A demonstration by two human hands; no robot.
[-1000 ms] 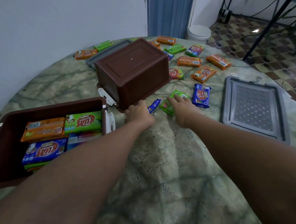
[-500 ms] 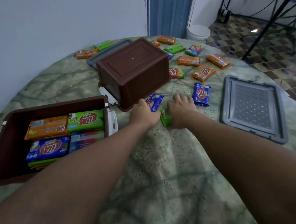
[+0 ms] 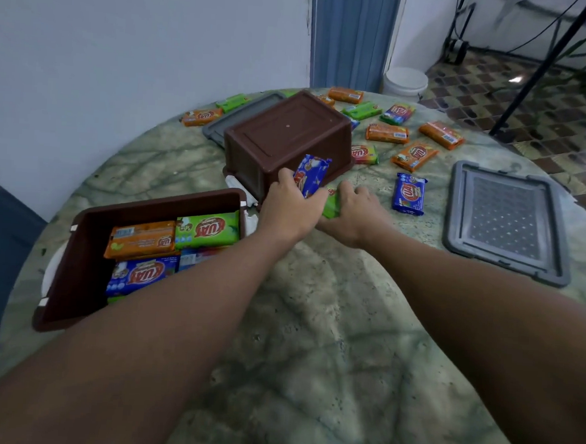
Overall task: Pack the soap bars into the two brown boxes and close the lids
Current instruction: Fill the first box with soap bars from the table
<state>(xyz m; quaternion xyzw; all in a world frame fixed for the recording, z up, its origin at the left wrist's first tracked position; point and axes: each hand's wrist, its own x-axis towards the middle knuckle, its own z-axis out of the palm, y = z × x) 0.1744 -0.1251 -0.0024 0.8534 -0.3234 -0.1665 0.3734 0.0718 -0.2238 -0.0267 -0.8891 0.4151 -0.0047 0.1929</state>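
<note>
Gripping a blue soap bar (image 3: 310,175) in the left hand (image 3: 291,206), fingers curled round it, lifted clear; right hand (image 3: 352,211) closed on a green soap bar (image 3: 332,205) at the counter (image 3: 311,343). Next, probably: into the open brown box (image 3: 86,271), part filled. Other brown box (image 3: 286,135) overturned, more bars beyond, grey lids (image 3: 508,218) aside. Marbled green top, white wall, tiled floor.

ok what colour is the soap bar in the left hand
Blue, with a red and white logo: the soap bar in the left hand, seen in the head view.
</note>
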